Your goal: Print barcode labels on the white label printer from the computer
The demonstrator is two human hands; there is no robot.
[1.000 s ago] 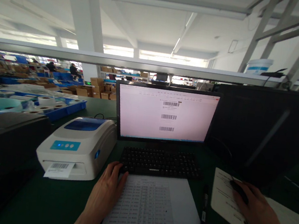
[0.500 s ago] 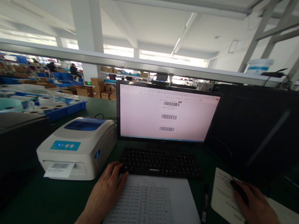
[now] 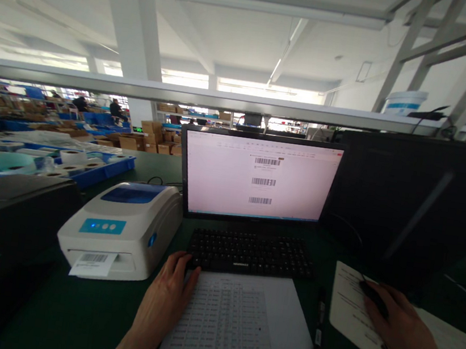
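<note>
My left hand (image 3: 165,294) lies flat on the left edge of a printed sheet of rows (image 3: 234,329), fingers stretched to the front left corner of a black keyboard (image 3: 250,253). My right hand (image 3: 396,322) is curled over a black mouse (image 3: 372,296) that sits on a white paper pad (image 3: 352,310). The lit monitor (image 3: 258,178) behind the keyboard shows three barcodes. To the left, a white and blue label printer (image 3: 120,228) has a barcode label (image 3: 93,263) hanging from its slot.
A black pen (image 3: 319,323) lies between sheet and pad. A dark second screen (image 3: 418,204) stands at right, a black machine (image 3: 3,224) at left. Blue trays with label rolls (image 3: 66,164) sit behind the printer. People work far back left, among cardboard boxes (image 3: 152,138).
</note>
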